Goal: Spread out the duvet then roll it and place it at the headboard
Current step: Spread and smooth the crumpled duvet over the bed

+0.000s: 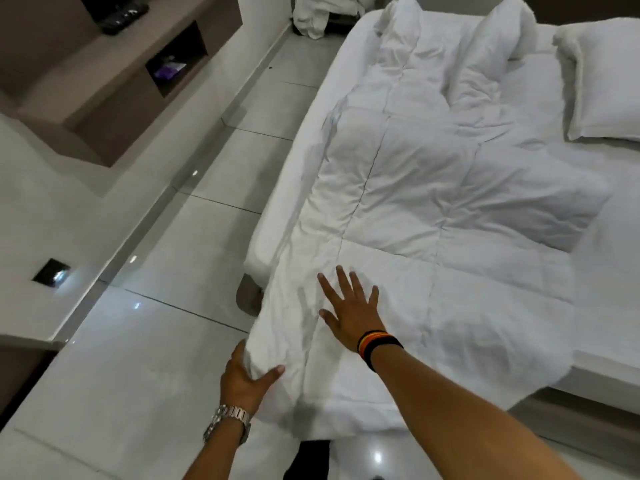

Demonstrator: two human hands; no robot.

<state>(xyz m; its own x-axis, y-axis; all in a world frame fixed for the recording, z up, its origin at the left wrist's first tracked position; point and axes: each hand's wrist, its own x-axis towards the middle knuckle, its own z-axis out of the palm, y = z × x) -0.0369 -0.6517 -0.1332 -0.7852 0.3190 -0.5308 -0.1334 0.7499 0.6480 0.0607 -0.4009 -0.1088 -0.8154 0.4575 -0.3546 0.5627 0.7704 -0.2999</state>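
Note:
A white quilted duvet [433, 202] lies lengthwise along the left half of the bed [609, 258], wrinkled, with its near end hanging over the foot. My left hand [246, 379], with a metal watch on its wrist, is shut on the duvet's near left edge where it droops off the bed corner. Flat on the duvet a little farther up lies my right hand [349, 310], fingers spread, with dark bands on the wrist. The far end of the duvet reaches the pillows at the headboard end.
Two white pillows [498, 46] stand at the far end and a third pillow [602, 84] lies flat at the right. A glossy tiled floor [166, 306] runs along the bed's left side. A brown wall shelf unit [114, 81] is at the left. White linen [315, 15] is heaped beyond the bed.

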